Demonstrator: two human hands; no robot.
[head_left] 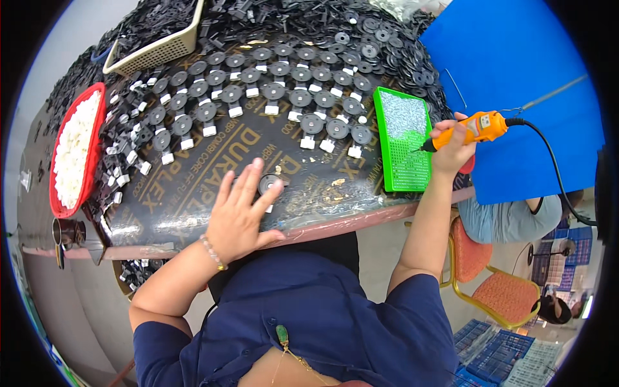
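Observation:
My left hand (240,209) is spread over the table near its front edge, fingers stretched out. Its fingertips rest at a black round disc (268,183), partly hidden beneath them. In my right hand (456,151) is an orange electric screwdriver (480,128), gripped around its body with the bit pointing left. That bit reaches over a green tray (379,129), whose perforated bed carries small silver screws (406,111). Beyond my left hand stand several rows of black discs with white blocks attached, one of them a disc assembly (273,92).
Loose black parts (258,22) are heaped along the far side, with a beige basket (155,55) among them. A red basket (102,122) of white pieces stands at left. A blue panel (516,77) rises at right; the screwdriver's black cable (554,161) hangs before it. Another person (509,219) sits beyond.

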